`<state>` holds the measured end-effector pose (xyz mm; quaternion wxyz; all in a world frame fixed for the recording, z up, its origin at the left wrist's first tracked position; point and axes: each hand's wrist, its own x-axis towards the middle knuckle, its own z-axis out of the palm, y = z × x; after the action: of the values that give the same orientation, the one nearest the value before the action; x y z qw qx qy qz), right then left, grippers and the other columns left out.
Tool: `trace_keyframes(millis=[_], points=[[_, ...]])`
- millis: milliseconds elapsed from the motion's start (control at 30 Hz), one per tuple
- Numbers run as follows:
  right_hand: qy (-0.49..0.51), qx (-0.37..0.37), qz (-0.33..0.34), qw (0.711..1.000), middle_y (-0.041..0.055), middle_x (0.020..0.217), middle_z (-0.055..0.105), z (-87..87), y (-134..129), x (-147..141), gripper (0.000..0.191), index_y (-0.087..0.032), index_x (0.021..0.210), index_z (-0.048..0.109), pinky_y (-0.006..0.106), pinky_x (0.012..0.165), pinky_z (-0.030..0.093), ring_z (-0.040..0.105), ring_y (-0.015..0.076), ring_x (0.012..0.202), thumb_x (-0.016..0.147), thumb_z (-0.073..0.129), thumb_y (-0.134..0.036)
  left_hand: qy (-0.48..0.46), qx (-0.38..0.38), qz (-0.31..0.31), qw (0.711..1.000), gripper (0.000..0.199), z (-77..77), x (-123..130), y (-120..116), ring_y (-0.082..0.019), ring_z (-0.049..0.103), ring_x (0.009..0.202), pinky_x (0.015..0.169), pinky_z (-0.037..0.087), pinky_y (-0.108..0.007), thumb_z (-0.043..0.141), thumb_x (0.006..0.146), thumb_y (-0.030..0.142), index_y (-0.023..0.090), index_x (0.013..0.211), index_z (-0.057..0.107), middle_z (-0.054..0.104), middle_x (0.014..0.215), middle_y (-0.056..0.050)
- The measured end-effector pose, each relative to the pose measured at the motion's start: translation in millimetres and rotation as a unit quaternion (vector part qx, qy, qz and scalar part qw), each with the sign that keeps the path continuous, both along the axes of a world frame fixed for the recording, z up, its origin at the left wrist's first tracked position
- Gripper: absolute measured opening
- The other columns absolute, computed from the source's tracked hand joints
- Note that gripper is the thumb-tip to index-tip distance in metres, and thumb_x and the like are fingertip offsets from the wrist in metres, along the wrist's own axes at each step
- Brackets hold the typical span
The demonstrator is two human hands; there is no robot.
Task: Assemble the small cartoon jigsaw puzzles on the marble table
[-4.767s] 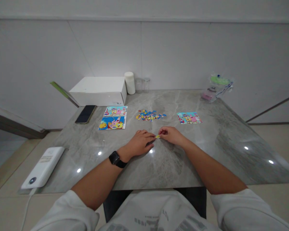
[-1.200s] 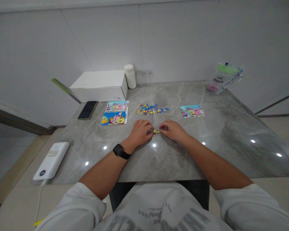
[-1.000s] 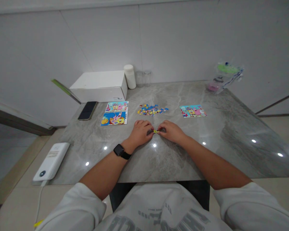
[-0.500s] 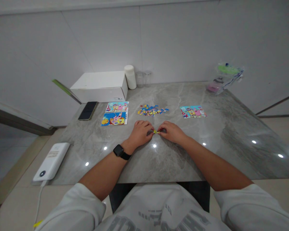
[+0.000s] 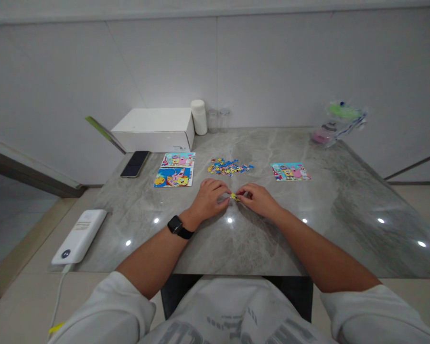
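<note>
Small yellow jigsaw pieces (image 5: 234,196) are pinched between my two hands, low over the grey table. From the left side, the fingertips of my left hand (image 5: 210,197) close on their edge; a black watch sits on that wrist. On the other side, the thumb and forefinger of my right hand (image 5: 257,198) grip the pieces. Fingers partly cover them, so how they fit together cannot be made out. Just beyond the hands lies a loose pile of colourful jigsaw pieces (image 5: 229,166).
Cartoon picture sheets (image 5: 175,170) lie left of the pile, and a cartoon picture card (image 5: 291,171) lies right. Farther left are a phone (image 5: 135,164), a white box (image 5: 152,131) and a white power bank (image 5: 79,236). A white bottle (image 5: 199,117), glasses (image 5: 223,120) and a plastic bag (image 5: 338,122) stand behind.
The view has shifted slightly. My left fingers have loosened a little around the yellow pieces, and the pieces have turned slightly between the hands.
</note>
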<state>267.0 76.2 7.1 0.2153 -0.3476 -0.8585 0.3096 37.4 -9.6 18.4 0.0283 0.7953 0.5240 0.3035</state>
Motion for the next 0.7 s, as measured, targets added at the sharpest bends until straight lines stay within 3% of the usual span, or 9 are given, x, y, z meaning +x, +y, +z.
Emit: trace_keyframes(millis=[200,333,433,533,600,700], points=[[0.104,-0.214,0.001,0.971,0.0002,0.077,0.070,0.6,-6.0,-10.4,0.028,-0.020,0.089,0.074,0.028,0.064,0.045,0.059,0.0152,0.067,0.085,0.071,-0.047,-0.019,0.028,0.008,0.999,0.014,2.9,2.6,-1.3,-0.025,0.065,0.111,0.106,0.044,-0.046,0.072,0.094,0.029,0.023,0.106,0.074,0.075,0.114,-0.006],[0.136,-0.259,-0.014,0.956,0.0001,0.077,0.069,4.9,-8.5,-14.7,0.031,-0.020,0.088,0.071,0.027,0.064,0.046,0.059,0.0153,0.067,0.083,0.071,-0.051,-0.027,0.024,0.010,0.999,0.014,2.3,4.2,-1.4,-0.025,0.065,0.112,0.107,0.045,-0.046,0.071,0.096,0.032,0.023,0.106,0.072,0.074,0.114,-0.007],[0.130,-0.218,-0.037,0.967,0.0015,0.081,0.070,6.3,-1.5,-9.1,0.029,-0.020,0.090,0.071,0.028,0.067,0.047,0.061,0.0166,0.071,0.087,0.066,-0.048,-0.020,0.001,-0.008,1.000,0.016,-0.2,4.4,-0.8,-0.025,0.065,0.114,0.106,0.045,-0.046,0.071,0.096,0.033,0.024,0.109,0.073,0.074,0.117,-0.007],[0.071,-0.101,-0.078,0.989,0.0031,0.085,0.072,5.4,13.9,5.3,0.022,-0.019,0.090,0.072,0.029,0.073,0.047,0.062,0.0176,0.076,0.090,0.063,-0.039,0.001,-0.033,-0.039,0.999,0.019,-3.4,4.5,-0.7,-0.026,0.064,0.115,0.106,0.044,-0.046,0.071,0.097,0.034,0.025,0.114,0.075,0.073,0.120,-0.007],[-0.006,-0.021,-0.069,0.997,0.0043,0.088,0.072,4.2,24.4,16.0,0.015,-0.019,0.088,0.073,0.030,0.076,0.046,0.062,0.0180,0.079,0.090,0.063,-0.030,0.017,-0.055,-0.058,0.997,0.025,-4.9,5.3,-0.9,-0.027,0.063,0.117,0.107,0.044,-0.047,0.070,0.098,0.036,0.027,0.121,0.075,0.073,0.123,-0.008],[-0.121,0.040,-0.033,0.991,0.0055,0.089,0.073,2.7,33.1,25.6,0.012,-0.019,0.088,0.075,0.029,0.078,0.044,0.062,0.0187,0.082,0.091,0.064,-0.023,0.037,-0.083,-0.088,0.992,0.031,-4.9,7.5,-2.1,-0.028,0.062,0.120,0.109,0.043,-0.048,0.068,0.100,0.037,0.028,0.129,0.073,0.072,0.130,-0.007]])
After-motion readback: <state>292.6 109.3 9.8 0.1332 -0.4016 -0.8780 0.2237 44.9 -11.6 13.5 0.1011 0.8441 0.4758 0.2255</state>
